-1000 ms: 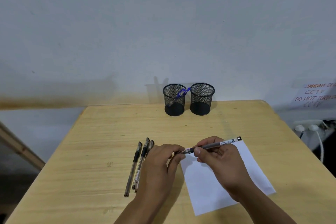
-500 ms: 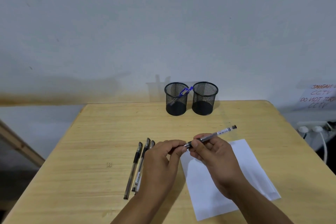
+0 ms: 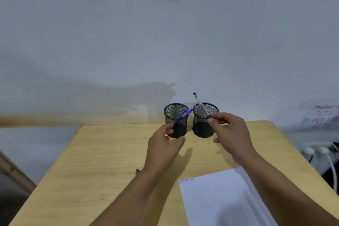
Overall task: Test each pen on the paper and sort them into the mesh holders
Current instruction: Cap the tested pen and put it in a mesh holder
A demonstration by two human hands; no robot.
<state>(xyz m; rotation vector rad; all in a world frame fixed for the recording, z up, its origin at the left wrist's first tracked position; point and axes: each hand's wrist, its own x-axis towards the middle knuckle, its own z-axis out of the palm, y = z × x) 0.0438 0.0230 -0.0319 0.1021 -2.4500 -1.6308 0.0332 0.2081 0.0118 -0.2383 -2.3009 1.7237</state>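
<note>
The pale wooden bench [image 3: 110,161] runs up to a grey-white wall, its far edge just behind the two mesh holders. A white paper [image 3: 220,198] lies on it well nearer than the holders, a few small pen marks at its top left corner. The right holder [image 3: 203,124] and the left holder [image 3: 175,115] are black wire-mesh cups standing upright side by side, rims almost touching; bare bench lies open to the left of them and between them and the paper.

The right hand [image 3: 231,134] is raised just right of the right holder, its grip pinched shut on the lower end of a pen [image 3: 200,102]. That pen is slim with a clear barrel, white label and dark end; its long axis tilts up and to the left, the upper end above the right holder's rim. The left hand [image 3: 163,145] hovers just in front of the left holder, fingers loosely curled and empty. A blue pen [image 3: 184,114] leans inside the left holder, its top against the rim nearest the right holder
</note>
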